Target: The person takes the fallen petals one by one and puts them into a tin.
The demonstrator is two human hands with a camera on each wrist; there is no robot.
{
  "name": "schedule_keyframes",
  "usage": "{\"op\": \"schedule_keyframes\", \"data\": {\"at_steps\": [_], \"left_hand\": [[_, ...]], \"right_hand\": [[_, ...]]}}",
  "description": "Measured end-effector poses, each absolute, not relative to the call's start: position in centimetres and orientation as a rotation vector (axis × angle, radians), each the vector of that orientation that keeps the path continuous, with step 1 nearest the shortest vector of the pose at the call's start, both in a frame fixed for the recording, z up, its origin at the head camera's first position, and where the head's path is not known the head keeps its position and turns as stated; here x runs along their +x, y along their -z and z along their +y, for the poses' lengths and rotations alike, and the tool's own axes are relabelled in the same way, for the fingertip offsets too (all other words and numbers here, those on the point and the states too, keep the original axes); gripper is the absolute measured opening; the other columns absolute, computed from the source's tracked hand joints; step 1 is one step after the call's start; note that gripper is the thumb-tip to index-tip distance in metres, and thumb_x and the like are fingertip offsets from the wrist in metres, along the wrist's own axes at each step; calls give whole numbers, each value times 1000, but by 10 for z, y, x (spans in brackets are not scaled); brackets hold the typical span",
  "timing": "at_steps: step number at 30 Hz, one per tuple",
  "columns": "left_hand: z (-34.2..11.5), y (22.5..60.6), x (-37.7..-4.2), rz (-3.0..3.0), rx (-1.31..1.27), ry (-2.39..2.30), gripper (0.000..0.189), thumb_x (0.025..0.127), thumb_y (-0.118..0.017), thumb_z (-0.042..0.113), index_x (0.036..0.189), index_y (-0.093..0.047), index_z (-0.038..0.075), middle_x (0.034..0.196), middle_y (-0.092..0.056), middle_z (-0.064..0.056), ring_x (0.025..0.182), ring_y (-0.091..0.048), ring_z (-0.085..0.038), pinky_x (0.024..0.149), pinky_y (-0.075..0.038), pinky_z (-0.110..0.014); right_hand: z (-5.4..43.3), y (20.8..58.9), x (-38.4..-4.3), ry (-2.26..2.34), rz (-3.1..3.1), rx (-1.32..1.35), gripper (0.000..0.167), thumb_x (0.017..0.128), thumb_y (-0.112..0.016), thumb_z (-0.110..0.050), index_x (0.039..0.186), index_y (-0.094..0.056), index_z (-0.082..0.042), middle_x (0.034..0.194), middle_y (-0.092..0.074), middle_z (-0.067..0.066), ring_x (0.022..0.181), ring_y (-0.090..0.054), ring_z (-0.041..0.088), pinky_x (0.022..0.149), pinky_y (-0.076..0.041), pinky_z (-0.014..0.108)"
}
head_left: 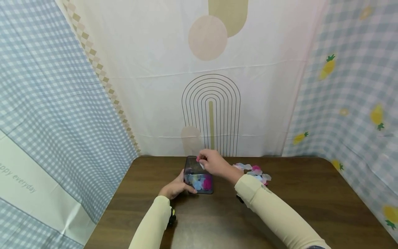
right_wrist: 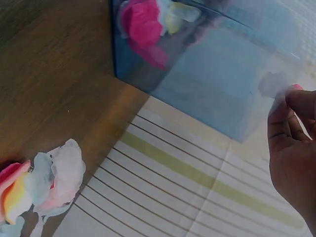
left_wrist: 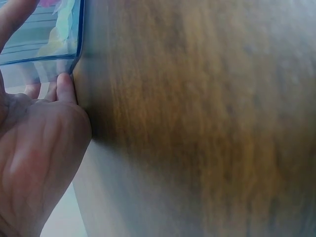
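A clear plastic box point(head_left: 190, 166) stands on the table near its far edge, with pink, pale blue and yellow petals point(head_left: 206, 184) in its lower part. My left hand point(head_left: 176, 186) grips the box at its left side, thumb along the front and fingers round the side; the left wrist view shows fingertips through the plastic. Over the top of the box, my right hand point(head_left: 212, 163) pinches a whitish petal point(right_wrist: 273, 85) and a bit of pink point(right_wrist: 296, 87) between thumb and fingers.
To the right of the box lies a loose pile of petals point(head_left: 256, 172), pink, white and pale blue, partly behind the right forearm. The brown wooden table point(head_left: 205, 221) meets a patterned curtain point(head_left: 161, 114) at the back, with checked cloth point(head_left: 348, 86) along the sides.
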State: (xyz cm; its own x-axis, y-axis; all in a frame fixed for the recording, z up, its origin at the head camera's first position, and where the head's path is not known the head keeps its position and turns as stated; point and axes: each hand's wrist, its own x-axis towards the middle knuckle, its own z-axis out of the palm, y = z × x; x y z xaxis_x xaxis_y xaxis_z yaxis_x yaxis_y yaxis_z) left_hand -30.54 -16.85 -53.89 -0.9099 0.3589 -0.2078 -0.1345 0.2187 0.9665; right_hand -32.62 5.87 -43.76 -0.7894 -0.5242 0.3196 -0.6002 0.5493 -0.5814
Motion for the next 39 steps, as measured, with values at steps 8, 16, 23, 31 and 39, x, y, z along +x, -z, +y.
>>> {"op": "schedule_keyframes", "data": {"at_steps": [8, 16, 23, 31, 39], "left_hand": [[-166, 544, -304, 2095, 212, -1743, 113, 71, -89, -7, 161, -22, 10, 145, -54, -18, 120, -56, -24, 98, -47, -27], [-166, 543, -304, 2084, 222, -1744, 109, 73, -89, -6, 159, -23, 11, 145, -56, -19, 119, -59, -23, 98, -48, -27], [-170, 540, -305, 2077, 235, -1737, 111, 73, -89, -6, 160, -23, 12, 145, -57, -19, 118, -61, -23, 97, -50, -28], [-172, 536, -304, 2116, 216, -1720, 110, 73, -89, -5, 159, -24, 12, 144, -56, -18, 119, -61, -24, 104, -47, -31], [-170, 538, -303, 2112, 219, -1713, 111, 74, -88, -4, 161, -21, 12, 148, -55, -18, 123, -60, -23, 110, -44, -34]], "right_hand": [[45, 448, -336, -784, -2812, 1024, 12, 99, -64, -2, 100, -75, -7, 96, -76, 4, 85, -67, 14, 76, -58, 34], [44, 450, -337, -676, -2859, 1031, 12, 97, -65, -1, 101, -76, -5, 95, -76, 3, 85, -67, 15, 78, -58, 35], [37, 452, -338, -557, -2873, 1026, 17, 96, -61, 1, 100, -75, -7, 95, -76, 2, 85, -68, 15, 78, -59, 33], [33, 451, -339, -545, -2884, 1002, 20, 94, -59, 3, 101, -75, -6, 94, -75, 3, 83, -68, 15, 76, -58, 32], [33, 450, -335, -521, -2909, 972, 19, 95, -60, 2, 101, -75, -7, 96, -76, 3, 87, -70, 17, 79, -59, 32]]}}
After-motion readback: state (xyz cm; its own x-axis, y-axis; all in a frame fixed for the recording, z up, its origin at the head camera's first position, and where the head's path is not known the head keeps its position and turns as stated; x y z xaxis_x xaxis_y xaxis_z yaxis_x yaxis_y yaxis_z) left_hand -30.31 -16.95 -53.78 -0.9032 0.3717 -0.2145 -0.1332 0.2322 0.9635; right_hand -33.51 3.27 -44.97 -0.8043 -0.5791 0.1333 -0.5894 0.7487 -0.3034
